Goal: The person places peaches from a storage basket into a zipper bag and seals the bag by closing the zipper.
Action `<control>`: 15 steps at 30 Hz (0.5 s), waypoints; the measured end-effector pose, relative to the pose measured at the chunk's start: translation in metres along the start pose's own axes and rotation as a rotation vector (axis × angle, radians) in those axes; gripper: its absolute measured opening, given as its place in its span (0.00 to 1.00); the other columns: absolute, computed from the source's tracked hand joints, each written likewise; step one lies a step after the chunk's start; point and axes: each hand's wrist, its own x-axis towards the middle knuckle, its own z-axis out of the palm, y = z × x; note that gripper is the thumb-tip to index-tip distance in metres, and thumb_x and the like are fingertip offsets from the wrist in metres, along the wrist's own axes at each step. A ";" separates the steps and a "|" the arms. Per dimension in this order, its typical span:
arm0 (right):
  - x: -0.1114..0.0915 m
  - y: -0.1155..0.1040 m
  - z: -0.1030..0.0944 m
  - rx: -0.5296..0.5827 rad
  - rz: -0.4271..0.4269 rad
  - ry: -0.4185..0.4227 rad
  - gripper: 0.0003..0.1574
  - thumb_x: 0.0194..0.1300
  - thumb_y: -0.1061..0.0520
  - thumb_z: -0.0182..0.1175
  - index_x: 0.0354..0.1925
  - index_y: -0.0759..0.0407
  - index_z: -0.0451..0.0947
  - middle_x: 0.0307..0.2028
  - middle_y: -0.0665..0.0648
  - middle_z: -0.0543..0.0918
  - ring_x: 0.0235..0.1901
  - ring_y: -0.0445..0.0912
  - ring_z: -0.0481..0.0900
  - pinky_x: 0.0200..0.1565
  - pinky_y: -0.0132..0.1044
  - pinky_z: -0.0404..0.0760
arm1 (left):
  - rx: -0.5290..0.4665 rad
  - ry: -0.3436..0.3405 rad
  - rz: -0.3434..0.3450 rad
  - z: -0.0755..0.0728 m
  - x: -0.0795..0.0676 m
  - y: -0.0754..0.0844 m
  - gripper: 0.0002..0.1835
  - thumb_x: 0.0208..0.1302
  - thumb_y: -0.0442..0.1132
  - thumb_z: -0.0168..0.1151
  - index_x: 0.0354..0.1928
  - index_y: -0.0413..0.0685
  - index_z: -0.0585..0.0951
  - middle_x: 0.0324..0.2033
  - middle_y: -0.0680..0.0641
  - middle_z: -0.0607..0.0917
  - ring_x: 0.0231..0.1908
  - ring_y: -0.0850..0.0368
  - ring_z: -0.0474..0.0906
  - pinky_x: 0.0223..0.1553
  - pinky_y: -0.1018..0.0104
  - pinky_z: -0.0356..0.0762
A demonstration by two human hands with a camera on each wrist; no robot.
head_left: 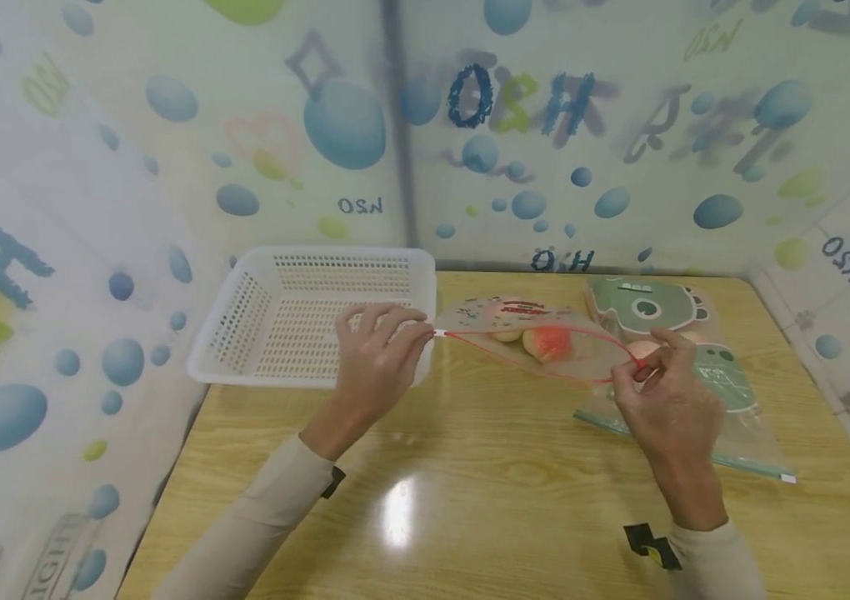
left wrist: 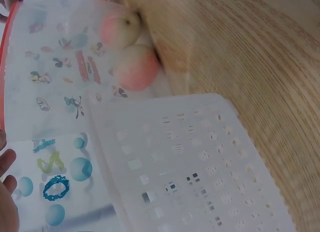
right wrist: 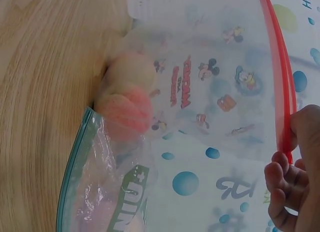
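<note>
A clear zip bag (head_left: 470,315) with cartoon prints and a red zip is stretched between both hands, its two red edges spread apart. My left hand (head_left: 382,350) pinches its left corner, right at the white slider (head_left: 440,333), above the basket's near right rim. Thumb and fingers of my right hand (head_left: 671,404) pinch the red zip's right end, also seen in the right wrist view. Peaches (head_left: 547,342) with pink blush lie in the bottom of the bag; the left wrist view shows two of them (left wrist: 136,67) clearly through the plastic.
A white perforated basket (head_left: 226,333) stands at the back left of the wooden table (head_left: 485,483). At the right lies another zip bag (head_left: 728,379), green-printed with a teal zip and round fruit inside, partly behind my right hand. A printed curtain (head_left: 620,125) rises behind.
</note>
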 end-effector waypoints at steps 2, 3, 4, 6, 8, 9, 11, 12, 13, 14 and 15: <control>0.001 0.001 0.000 -0.004 -0.007 0.003 0.26 0.62 0.53 0.52 0.54 0.68 0.74 0.22 0.59 0.81 0.11 0.51 0.71 0.12 0.40 0.59 | -0.003 0.012 0.005 -0.002 0.000 0.000 0.05 0.60 0.36 0.74 0.37 0.48 0.87 0.40 0.50 0.88 0.44 0.47 0.81 0.51 0.39 0.67; 0.002 0.002 -0.001 -0.009 -0.012 0.002 0.26 0.63 0.53 0.52 0.53 0.68 0.74 0.22 0.59 0.81 0.11 0.51 0.71 0.12 0.40 0.59 | -0.002 0.016 0.007 -0.003 -0.001 0.000 0.04 0.60 0.36 0.73 0.37 0.48 0.87 0.40 0.50 0.88 0.44 0.46 0.81 0.51 0.39 0.67; 0.002 0.002 -0.001 -0.005 -0.011 0.007 0.25 0.64 0.52 0.51 0.52 0.68 0.75 0.22 0.59 0.81 0.11 0.51 0.71 0.12 0.40 0.59 | 0.000 0.018 0.010 -0.004 -0.001 0.000 0.03 0.62 0.37 0.72 0.36 0.48 0.87 0.40 0.50 0.88 0.45 0.46 0.80 0.51 0.39 0.67; 0.004 0.003 -0.001 -0.006 -0.007 0.013 0.23 0.65 0.52 0.51 0.50 0.68 0.77 0.23 0.60 0.82 0.12 0.52 0.73 0.12 0.41 0.60 | 0.000 0.022 0.019 -0.006 -0.001 0.000 0.02 0.64 0.38 0.70 0.36 0.48 0.87 0.41 0.51 0.87 0.44 0.46 0.80 0.50 0.39 0.66; 0.006 0.004 -0.002 -0.001 -0.002 0.014 0.21 0.67 0.52 0.52 0.48 0.67 0.78 0.23 0.61 0.82 0.14 0.53 0.75 0.13 0.41 0.60 | 0.000 0.027 0.035 -0.008 -0.001 0.001 0.02 0.66 0.39 0.69 0.36 0.48 0.87 0.40 0.51 0.87 0.44 0.47 0.80 0.50 0.39 0.66; 0.007 0.005 -0.002 0.002 -0.001 0.012 0.20 0.68 0.52 0.52 0.47 0.67 0.79 0.24 0.61 0.82 0.15 0.54 0.77 0.13 0.42 0.61 | 0.001 0.032 0.045 -0.008 -0.001 0.002 0.02 0.66 0.39 0.69 0.36 0.48 0.87 0.40 0.51 0.87 0.44 0.47 0.81 0.49 0.39 0.67; 0.008 0.005 -0.003 0.007 0.003 0.010 0.18 0.70 0.54 0.53 0.45 0.67 0.80 0.24 0.63 0.82 0.17 0.56 0.78 0.13 0.43 0.62 | -0.001 0.049 0.066 -0.009 -0.001 0.004 0.02 0.64 0.38 0.70 0.36 0.49 0.87 0.39 0.51 0.88 0.43 0.47 0.81 0.48 0.39 0.68; 0.009 0.005 -0.003 0.006 0.001 0.003 0.17 0.71 0.55 0.52 0.44 0.68 0.80 0.25 0.63 0.82 0.18 0.56 0.78 0.14 0.44 0.62 | -0.002 0.055 0.073 -0.009 -0.001 0.006 0.02 0.63 0.38 0.71 0.36 0.49 0.87 0.39 0.51 0.88 0.43 0.48 0.82 0.47 0.39 0.68; 0.009 0.005 -0.003 0.004 0.001 -0.004 0.16 0.72 0.55 0.53 0.44 0.68 0.79 0.26 0.64 0.81 0.18 0.57 0.78 0.14 0.45 0.62 | -0.006 0.063 0.078 -0.009 0.000 0.007 0.03 0.62 0.37 0.72 0.36 0.49 0.87 0.39 0.51 0.88 0.43 0.48 0.82 0.47 0.39 0.68; 0.010 0.004 -0.003 0.002 0.003 -0.011 0.16 0.72 0.56 0.53 0.44 0.68 0.79 0.26 0.65 0.80 0.19 0.58 0.78 0.14 0.46 0.63 | -0.012 0.065 0.080 -0.010 0.000 0.010 0.03 0.62 0.37 0.72 0.36 0.49 0.87 0.39 0.51 0.88 0.42 0.48 0.82 0.47 0.39 0.68; 0.010 0.004 -0.003 -0.002 0.008 -0.016 0.15 0.73 0.57 0.52 0.44 0.69 0.79 0.27 0.65 0.79 0.20 0.58 0.77 0.15 0.47 0.63 | -0.017 0.066 0.083 -0.010 0.001 0.012 0.03 0.61 0.37 0.72 0.36 0.48 0.88 0.39 0.51 0.88 0.42 0.48 0.82 0.46 0.39 0.69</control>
